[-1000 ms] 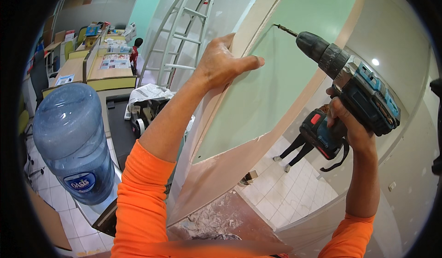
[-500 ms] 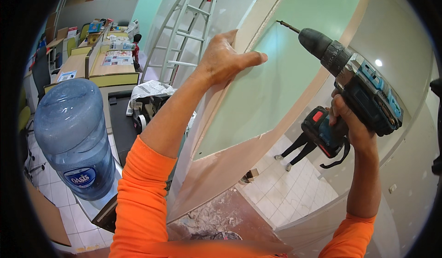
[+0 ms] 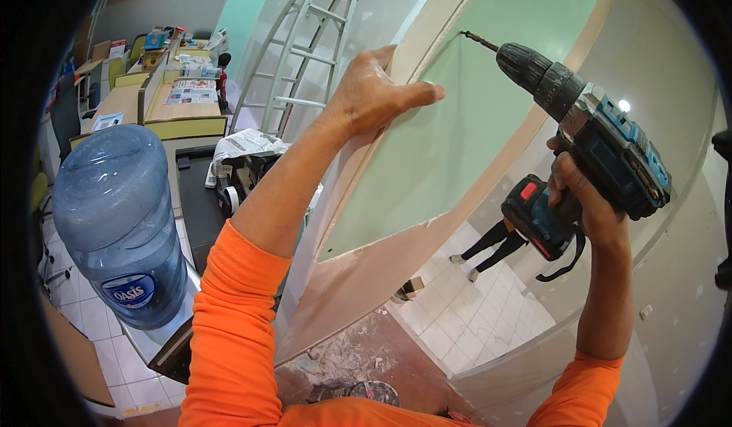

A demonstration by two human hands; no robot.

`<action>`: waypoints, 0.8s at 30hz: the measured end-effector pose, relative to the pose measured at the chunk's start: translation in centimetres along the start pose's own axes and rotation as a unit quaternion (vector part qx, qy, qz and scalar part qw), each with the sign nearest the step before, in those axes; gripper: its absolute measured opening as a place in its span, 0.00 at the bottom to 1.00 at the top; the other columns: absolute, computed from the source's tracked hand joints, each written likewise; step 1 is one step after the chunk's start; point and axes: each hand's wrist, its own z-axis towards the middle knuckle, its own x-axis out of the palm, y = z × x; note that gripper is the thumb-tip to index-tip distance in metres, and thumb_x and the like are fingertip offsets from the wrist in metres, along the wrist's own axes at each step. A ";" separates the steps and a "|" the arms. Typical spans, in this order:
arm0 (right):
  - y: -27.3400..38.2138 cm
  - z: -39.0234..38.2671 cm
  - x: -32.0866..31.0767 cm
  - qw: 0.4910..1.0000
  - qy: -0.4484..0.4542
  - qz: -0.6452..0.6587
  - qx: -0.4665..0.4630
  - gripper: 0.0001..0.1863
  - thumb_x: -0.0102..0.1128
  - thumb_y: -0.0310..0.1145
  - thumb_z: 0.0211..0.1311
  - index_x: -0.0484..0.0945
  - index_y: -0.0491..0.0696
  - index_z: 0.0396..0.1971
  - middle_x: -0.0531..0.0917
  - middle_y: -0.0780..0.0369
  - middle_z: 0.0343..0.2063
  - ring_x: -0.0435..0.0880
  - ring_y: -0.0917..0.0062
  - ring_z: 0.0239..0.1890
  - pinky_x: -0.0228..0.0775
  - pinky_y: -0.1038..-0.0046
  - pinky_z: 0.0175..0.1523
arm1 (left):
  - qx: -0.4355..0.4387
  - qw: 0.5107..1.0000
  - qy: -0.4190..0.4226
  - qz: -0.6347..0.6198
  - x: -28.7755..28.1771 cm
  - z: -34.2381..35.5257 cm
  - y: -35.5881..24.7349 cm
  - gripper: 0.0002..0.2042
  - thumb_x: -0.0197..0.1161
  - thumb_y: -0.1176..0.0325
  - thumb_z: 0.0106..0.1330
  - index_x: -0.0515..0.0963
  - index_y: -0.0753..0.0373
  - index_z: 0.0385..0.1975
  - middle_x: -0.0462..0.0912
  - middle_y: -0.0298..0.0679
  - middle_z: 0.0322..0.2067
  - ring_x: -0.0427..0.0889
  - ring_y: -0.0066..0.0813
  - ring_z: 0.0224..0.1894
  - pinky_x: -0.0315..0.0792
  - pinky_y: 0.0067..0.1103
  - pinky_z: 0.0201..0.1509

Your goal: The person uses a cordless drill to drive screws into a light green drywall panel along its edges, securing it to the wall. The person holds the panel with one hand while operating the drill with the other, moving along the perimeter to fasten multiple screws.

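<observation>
A cordless drill (image 3: 583,126) with a teal and black body is in my right hand (image 3: 587,191), fingers closed round its grip below the motor. Its long bit (image 3: 480,42) points left, and the tip meets the face of a pale green board (image 3: 427,168), near the upper part of its left edge. My left hand (image 3: 377,95) clasps that left edge: the thumb lies on the green face, while the other fingers go behind and are partly hidden. A small dark spot shows near the board's lower corner.
At left stands a large blue water bottle (image 3: 114,221). A stepladder (image 3: 305,53) leans near the far wall, beyond desks (image 3: 183,107) with papers. Below lies a dusty brown surface (image 3: 374,351). Through the opening, a person's legs (image 3: 492,244) show on white floor tiles (image 3: 457,313).
The bright glow on the green board by the bit has faded. My view has shifted slightly; both hands keep their holds, and the drill has barely moved.
</observation>
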 end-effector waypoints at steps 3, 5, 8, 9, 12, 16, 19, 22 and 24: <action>-0.1 0.2 -0.1 1.000 0.020 -0.016 0.003 0.15 0.72 0.32 0.62 0.81 0.42 0.45 0.84 0.61 0.30 0.80 0.80 0.23 0.76 0.76 0.30 | -0.013 1.000 0.001 0.024 0.0 0.1 0.0 0.42 0.76 0.42 0.40 0.81 0.67 0.54 0.86 0.51 0.41 0.88 0.41 0.41 0.82 0.29 0.49; -0.2 0.3 -0.2 0.999 0.020 -0.042 -0.002 0.16 0.72 0.32 0.62 0.81 0.41 0.46 0.84 0.61 0.31 0.81 0.80 0.23 0.76 0.76 0.30 | -0.010 1.000 0.001 0.012 0.0 0.2 0.0 0.42 0.77 0.43 0.40 0.81 0.66 0.54 0.86 0.52 0.41 0.88 0.41 0.41 0.82 0.30 0.49; -0.2 0.3 -0.1 0.999 0.018 -0.026 -0.003 0.15 0.72 0.33 0.62 0.81 0.42 0.45 0.84 0.61 0.30 0.81 0.80 0.23 0.76 0.76 0.30 | -0.015 1.000 0.006 -0.003 0.0 0.3 0.1 0.42 0.77 0.43 0.40 0.81 0.66 0.54 0.86 0.52 0.41 0.88 0.41 0.40 0.82 0.30 0.48; -0.2 0.2 0.0 1.000 0.015 -0.019 -0.004 0.15 0.72 0.33 0.62 0.81 0.42 0.45 0.84 0.61 0.30 0.81 0.80 0.23 0.75 0.76 0.29 | -0.017 1.000 0.009 -0.010 0.0 0.3 0.1 0.42 0.77 0.43 0.40 0.81 0.66 0.54 0.86 0.52 0.41 0.88 0.41 0.40 0.82 0.30 0.48; -0.3 0.0 0.3 1.000 -0.002 -0.012 -0.011 0.15 0.73 0.33 0.62 0.81 0.43 0.44 0.84 0.62 0.28 0.80 0.80 0.23 0.75 0.76 0.29 | -0.014 1.000 0.002 0.002 0.1 0.2 0.2 0.41 0.77 0.44 0.40 0.81 0.66 0.54 0.86 0.52 0.41 0.88 0.41 0.40 0.83 0.30 0.48; -0.2 0.3 0.3 1.000 0.011 -0.028 -0.009 0.15 0.73 0.33 0.62 0.81 0.42 0.44 0.84 0.62 0.28 0.80 0.81 0.22 0.75 0.76 0.29 | -0.006 1.000 -0.004 0.011 0.1 0.3 0.2 0.41 0.77 0.44 0.40 0.81 0.67 0.54 0.86 0.51 0.40 0.88 0.40 0.40 0.83 0.29 0.48; 0.0 0.4 0.1 0.999 0.016 -0.043 -0.006 0.15 0.72 0.33 0.62 0.81 0.42 0.44 0.83 0.63 0.27 0.79 0.81 0.22 0.75 0.76 0.29 | -0.006 1.000 0.000 -0.003 0.1 0.2 0.2 0.37 0.77 0.47 0.42 0.81 0.68 0.51 0.87 0.49 0.39 0.87 0.38 0.39 0.82 0.28 0.48; 0.0 0.4 0.1 1.000 0.016 -0.023 0.001 0.14 0.72 0.33 0.62 0.81 0.42 0.43 0.83 0.63 0.27 0.79 0.81 0.22 0.74 0.76 0.29 | -0.004 1.000 -0.003 -0.015 0.1 0.1 0.2 0.29 0.77 0.53 0.47 0.82 0.69 0.45 0.87 0.46 0.37 0.86 0.33 0.37 0.79 0.26 0.46; 0.1 0.4 0.1 0.999 0.018 -0.029 0.002 0.14 0.72 0.33 0.62 0.81 0.42 0.43 0.83 0.63 0.28 0.79 0.81 0.21 0.74 0.76 0.28 | -0.002 1.000 -0.008 -0.017 0.2 0.1 0.1 0.29 0.77 0.53 0.47 0.82 0.69 0.45 0.87 0.46 0.37 0.86 0.33 0.37 0.80 0.26 0.46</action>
